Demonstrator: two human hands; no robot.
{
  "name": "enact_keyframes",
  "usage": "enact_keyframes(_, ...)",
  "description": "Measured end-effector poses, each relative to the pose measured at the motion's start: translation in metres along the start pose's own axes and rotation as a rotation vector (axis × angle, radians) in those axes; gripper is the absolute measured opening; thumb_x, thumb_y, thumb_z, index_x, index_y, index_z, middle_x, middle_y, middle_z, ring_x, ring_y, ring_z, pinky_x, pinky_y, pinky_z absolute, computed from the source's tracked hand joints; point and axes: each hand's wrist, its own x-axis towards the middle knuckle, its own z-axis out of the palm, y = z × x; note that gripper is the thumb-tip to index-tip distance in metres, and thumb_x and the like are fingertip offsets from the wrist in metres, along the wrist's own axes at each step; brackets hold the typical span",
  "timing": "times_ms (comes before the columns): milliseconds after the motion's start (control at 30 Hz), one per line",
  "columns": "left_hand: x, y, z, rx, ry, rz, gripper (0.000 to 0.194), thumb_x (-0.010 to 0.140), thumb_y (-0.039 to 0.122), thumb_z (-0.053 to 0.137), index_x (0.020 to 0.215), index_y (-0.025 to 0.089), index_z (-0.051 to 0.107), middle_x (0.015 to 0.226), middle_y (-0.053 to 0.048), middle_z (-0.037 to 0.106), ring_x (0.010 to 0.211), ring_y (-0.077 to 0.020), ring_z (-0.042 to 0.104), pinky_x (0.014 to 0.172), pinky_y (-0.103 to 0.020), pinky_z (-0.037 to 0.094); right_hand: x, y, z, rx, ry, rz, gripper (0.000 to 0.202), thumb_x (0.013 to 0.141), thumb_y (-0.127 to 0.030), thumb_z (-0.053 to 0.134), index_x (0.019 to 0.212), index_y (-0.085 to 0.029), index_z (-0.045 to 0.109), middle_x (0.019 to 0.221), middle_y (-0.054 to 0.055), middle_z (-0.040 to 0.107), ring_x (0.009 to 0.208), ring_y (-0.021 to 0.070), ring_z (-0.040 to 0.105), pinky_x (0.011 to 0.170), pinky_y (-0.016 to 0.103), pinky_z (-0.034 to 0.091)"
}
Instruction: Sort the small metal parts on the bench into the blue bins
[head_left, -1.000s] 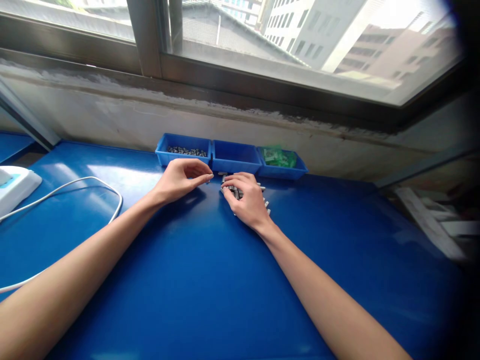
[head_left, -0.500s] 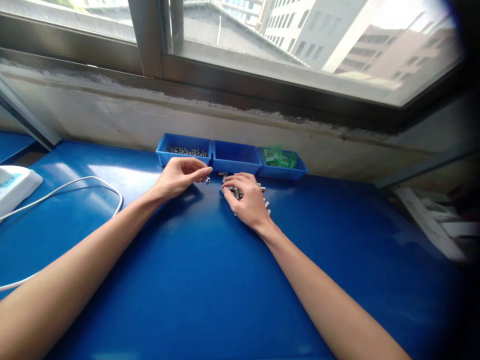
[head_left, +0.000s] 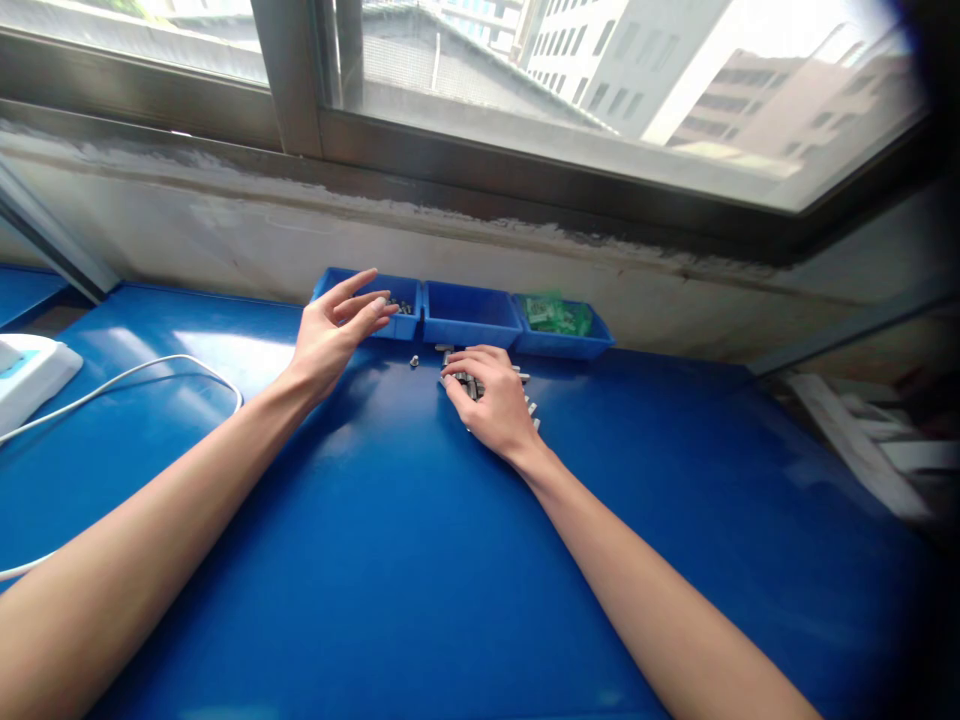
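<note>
My left hand (head_left: 334, 330) is over the front of the left blue bin (head_left: 324, 290), its fingers apart and nothing seen in them. Small metal parts (head_left: 405, 306) lie inside that bin, partly hidden by the fingers. On the table just in front of the bins stands one small metal piece (head_left: 414, 361). My right hand (head_left: 491, 395) rests over a pile of small grey metal pieces (head_left: 533, 410), fingers curved and spread over them; the palm hides part of the pile, and no piece is visibly gripped.
Beside the left bin are a middle blue bin (head_left: 472, 328) and a right one (head_left: 570, 346) with green packets (head_left: 556, 315). A white power strip (head_left: 41, 375) and a cable (head_left: 172, 358) lie at the left of the blue table (head_left: 390, 560).
My left hand has moved up and left, away from the small metal piece on the table, to the left bin, and its fingers have spread. My right hand has stayed on the pile.
</note>
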Motion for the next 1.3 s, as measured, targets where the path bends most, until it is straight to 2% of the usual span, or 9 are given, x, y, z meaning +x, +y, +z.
enact_keyframes(100,-0.004,0.001,0.002,0.316,-0.085,0.11,0.038,0.088,0.044,0.07,0.114,0.016,0.074,0.113,-0.011,0.076,0.097,-0.0238,0.073,0.09,-0.036,0.059,0.0,-0.001,0.0,-0.002,-0.007,0.001,0.013,0.086,-0.016,0.065,0.082,-0.024,0.074,0.1,0.004,0.078,0.11,0.0266,0.061,0.103,0.047,0.046)
enact_keyframes(200,-0.009,0.0,0.004,0.604,-0.19,0.349,0.027,0.091,0.038,0.064,0.104,0.018,0.078,0.113,-0.01,0.075,0.099,-0.0228,0.071,0.094,-0.035,0.056,0.0,-0.001,0.0,-0.004,-0.01,0.005,0.014,0.087,-0.016,0.064,0.082,-0.025,0.074,0.1,0.004,0.078,0.11,0.0266,0.06,0.104,0.047,0.045)
enact_keyframes(300,-0.01,-0.003,0.003,0.796,-0.322,0.524,0.026,0.094,0.032,0.059,0.106,0.02,0.078,0.116,-0.01,0.074,0.104,-0.0232,0.069,0.098,-0.035,0.053,0.0,0.0,0.0,-0.003,-0.014,0.006,0.013,0.087,-0.017,0.064,0.082,-0.025,0.074,0.1,0.004,0.078,0.11,0.0264,0.06,0.104,0.046,0.046)
enact_keyframes(433,-0.009,-0.011,-0.001,0.966,-0.471,0.555,0.032,0.095,0.029,0.054,0.118,0.022,0.075,0.126,-0.011,0.071,0.117,-0.0272,0.065,0.103,-0.04,0.049,0.0,0.001,0.0,-0.011,-0.015,0.004,0.013,0.088,-0.017,0.064,0.083,-0.024,0.074,0.1,0.004,0.077,0.11,0.0261,0.06,0.103,0.046,0.046)
enact_keyframes(567,-0.008,-0.016,-0.003,1.011,-0.563,0.515,0.032,0.096,0.026,0.052,0.119,0.02,0.074,0.121,-0.011,0.073,0.111,-0.027,0.066,0.097,-0.039,0.051,0.0,0.001,0.0,-0.013,-0.006,-0.004,0.012,0.087,-0.017,0.065,0.083,-0.024,0.074,0.1,0.004,0.077,0.109,0.0258,0.061,0.103,0.045,0.046)
enact_keyframes(867,-0.008,-0.015,-0.005,0.982,-0.526,0.446,0.023,0.095,0.03,0.056,0.102,0.019,0.074,0.1,-0.01,0.073,0.091,-0.0241,0.067,0.084,-0.034,0.051,0.001,0.0,0.0,-0.014,-0.008,-0.001,0.013,0.087,-0.016,0.064,0.082,-0.024,0.074,0.1,0.004,0.077,0.109,0.0263,0.061,0.102,0.046,0.047)
enact_keyframes(1033,-0.009,-0.011,-0.001,0.774,-0.43,0.355,0.025,0.092,0.033,0.061,0.109,0.02,0.074,0.097,-0.007,0.073,0.08,-0.0185,0.067,0.076,-0.029,0.051,0.0,0.002,0.001,-0.012,-0.015,0.003,0.014,0.088,-0.016,0.064,0.083,-0.025,0.074,0.101,0.003,0.077,0.111,0.0265,0.061,0.103,0.046,0.046)
enact_keyframes(1200,-0.009,-0.004,0.005,0.551,-0.314,0.199,0.03,0.086,0.047,0.07,0.086,0.017,0.075,0.085,-0.007,0.073,0.073,-0.0176,0.065,0.07,-0.028,0.05,0.0,0.001,0.001,-0.018,-0.015,-0.002,0.013,0.088,-0.016,0.064,0.084,-0.024,0.074,0.102,0.003,0.077,0.11,0.0262,0.061,0.103,0.046,0.046)
enact_keyframes(1300,-0.008,0.0,0.007,0.407,-0.288,0.053,0.035,0.081,0.051,0.076,0.082,0.016,0.071,0.075,-0.004,0.07,0.066,-0.0148,0.061,0.061,-0.025,0.046,0.0,0.0,0.0,-0.02,-0.011,-0.001,0.013,0.087,-0.016,0.064,0.083,-0.024,0.074,0.102,0.004,0.077,0.109,0.026,0.061,0.102,0.045,0.046)
